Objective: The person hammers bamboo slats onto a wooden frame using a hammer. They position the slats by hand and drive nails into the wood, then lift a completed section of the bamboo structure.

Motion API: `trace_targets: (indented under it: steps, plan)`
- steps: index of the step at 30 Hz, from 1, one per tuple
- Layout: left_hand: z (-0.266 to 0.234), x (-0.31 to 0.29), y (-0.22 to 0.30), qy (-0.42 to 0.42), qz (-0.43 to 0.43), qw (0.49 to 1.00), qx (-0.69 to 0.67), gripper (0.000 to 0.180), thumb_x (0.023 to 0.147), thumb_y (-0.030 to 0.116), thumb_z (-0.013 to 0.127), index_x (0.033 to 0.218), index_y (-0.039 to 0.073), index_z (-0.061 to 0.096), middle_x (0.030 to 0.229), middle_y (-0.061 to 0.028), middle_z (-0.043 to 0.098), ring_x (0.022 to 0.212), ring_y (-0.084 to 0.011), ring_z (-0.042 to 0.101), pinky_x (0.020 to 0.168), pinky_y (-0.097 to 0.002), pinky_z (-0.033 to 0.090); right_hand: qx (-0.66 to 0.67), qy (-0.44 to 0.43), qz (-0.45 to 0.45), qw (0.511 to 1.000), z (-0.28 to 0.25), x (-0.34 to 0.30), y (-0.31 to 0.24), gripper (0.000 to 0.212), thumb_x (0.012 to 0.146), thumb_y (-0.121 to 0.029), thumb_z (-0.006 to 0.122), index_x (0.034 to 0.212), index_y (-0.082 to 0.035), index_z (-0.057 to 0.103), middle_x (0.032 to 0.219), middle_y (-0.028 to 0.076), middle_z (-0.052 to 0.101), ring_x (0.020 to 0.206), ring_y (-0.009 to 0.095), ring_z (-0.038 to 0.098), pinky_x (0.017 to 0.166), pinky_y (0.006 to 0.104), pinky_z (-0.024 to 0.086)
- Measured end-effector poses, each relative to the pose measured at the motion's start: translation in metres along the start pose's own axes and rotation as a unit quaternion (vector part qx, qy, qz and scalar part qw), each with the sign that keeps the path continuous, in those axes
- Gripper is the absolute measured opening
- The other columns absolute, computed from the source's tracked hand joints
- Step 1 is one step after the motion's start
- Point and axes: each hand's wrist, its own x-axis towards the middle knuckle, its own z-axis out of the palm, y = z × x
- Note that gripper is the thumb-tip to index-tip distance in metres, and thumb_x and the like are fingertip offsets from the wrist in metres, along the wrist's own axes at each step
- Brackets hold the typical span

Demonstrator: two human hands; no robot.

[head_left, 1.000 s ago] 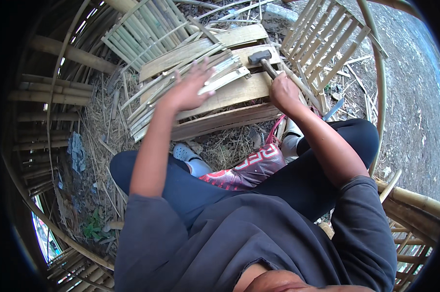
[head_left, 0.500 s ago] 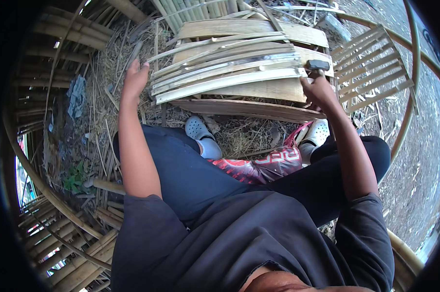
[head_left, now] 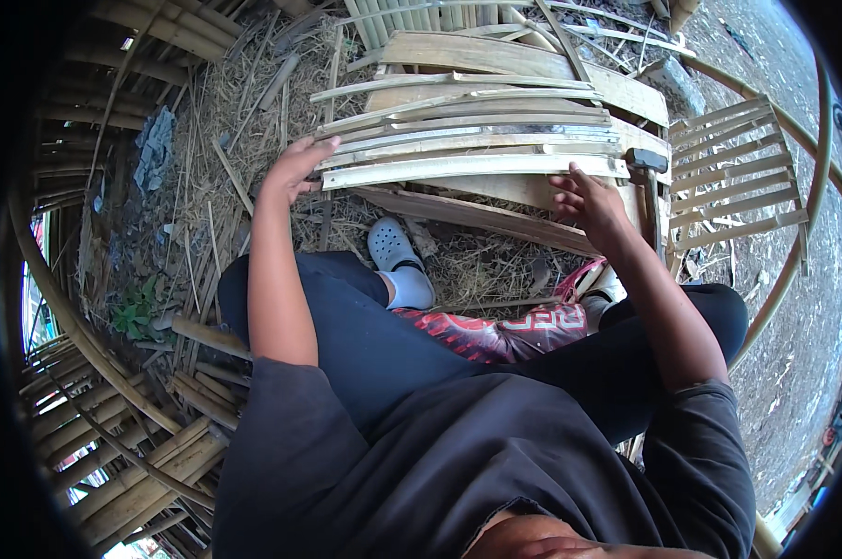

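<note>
Several pale bamboo strips lie side by side across wide wooden boards in front of me. At their left ends is my left hand, open, its fingers stretched beside the strip ends; whether they touch is hard to tell. My right hand is open with fingers apart, just below the right part of the nearest strip, one fingertip close to its edge. A hammer with a dark head rests at the right end of the boards, its handle pointing toward me, apart from my right hand.
A slatted bamboo panel lies to the right beside a curved bamboo pole. A grey block sits behind the boards. Bamboo lengths are stacked at the left, near a crumpled blue cloth. Straw and scraps cover the ground.
My right hand has let go of the hammer, which now lies on the right, and has moved away from it, opened. My left hand has come closer to the strips' left ends.
</note>
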Motion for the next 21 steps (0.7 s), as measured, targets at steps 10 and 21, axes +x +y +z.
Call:
trace_targets:
  steps: [10, 21]
  plan:
    - [-0.003, -0.034, 0.008, -0.084, 0.153, 0.932, 0.318, 0.075, 0.076, -0.004, 0.084, 0.144, 0.012, 0.058, 0.152, -0.0132, 0.052, 0.136, -0.0298, 0.054, 0.114, -0.0397, 0.045, 0.061, 0.013, -0.007, 0.998, -0.003, 0.009, -0.007, 0.018, 0.104, -0.025, 0.059, 0.097, -0.008, 0.061, 0.089, 0.005, 0.069, 0.069, 0.014, 0.064, 0.062, 0.0266, 0.049]
    - [-0.007, 0.0, -0.002, 0.047, 0.095, 0.991, 0.087, 0.063, 0.106, 0.04, 0.055, 0.157, 0.009, 0.035, 0.153, -0.0138, 0.051, 0.134, -0.0278, 0.056, 0.106, -0.042, 0.048, 0.019, 0.025, -0.042, 0.999, 0.004, -0.006, -0.023, 0.02, 0.102, -0.023, 0.058, 0.106, -0.004, 0.061, 0.085, 0.008, 0.068, 0.065, 0.015, 0.063, 0.059, 0.0278, 0.051]
